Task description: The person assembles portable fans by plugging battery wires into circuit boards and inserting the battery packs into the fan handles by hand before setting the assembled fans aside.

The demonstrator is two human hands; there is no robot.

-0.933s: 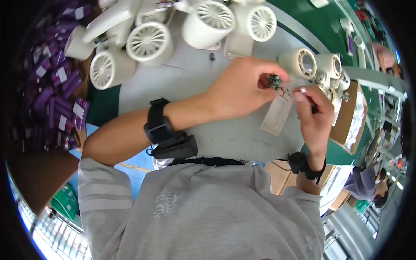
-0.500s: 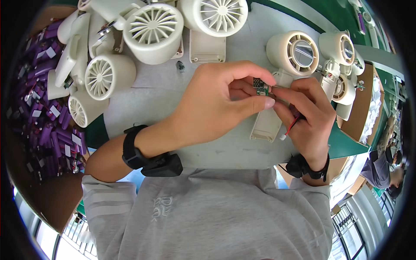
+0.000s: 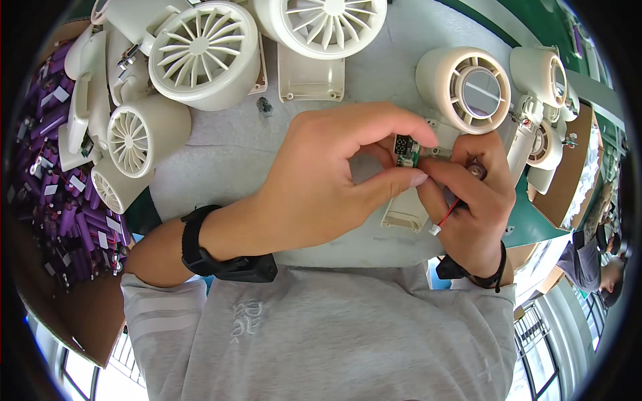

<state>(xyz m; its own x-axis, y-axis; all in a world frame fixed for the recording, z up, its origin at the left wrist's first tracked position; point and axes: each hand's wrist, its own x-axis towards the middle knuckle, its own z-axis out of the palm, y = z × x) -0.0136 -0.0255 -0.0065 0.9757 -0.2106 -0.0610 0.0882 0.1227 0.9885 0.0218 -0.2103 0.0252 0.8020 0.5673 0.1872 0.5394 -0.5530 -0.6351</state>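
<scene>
Between the thumb and index finger of my left hand (image 3: 341, 174) is a small green circuit board (image 3: 408, 154) with a black block on it. My right hand (image 3: 471, 184) is closed, its thumb and index fingertips meeting at the board's right edge. Tucked in the right fingers is a cylindrical battery cell (image 3: 476, 170); only its round end shows. From it hang red and black wires ending in a white plug (image 3: 435, 229). Underneath the hands lies a cream fan housing (image 3: 463, 90), its open handle (image 3: 405, 210) partly hidden.
Several cream fan housings (image 3: 204, 57) with slatted grilles crowd the back left. More housings (image 3: 538, 77) stand at the right by a cardboard box (image 3: 568, 167). A bin at the left holds many purple battery cells (image 3: 70, 217). A grey mat (image 3: 227, 160) covers the green table.
The circuit board has turned slightly and sits a little lower, showing more of its face. The battery cell's end has come into view in my right hand. My head view has shifted slightly.
</scene>
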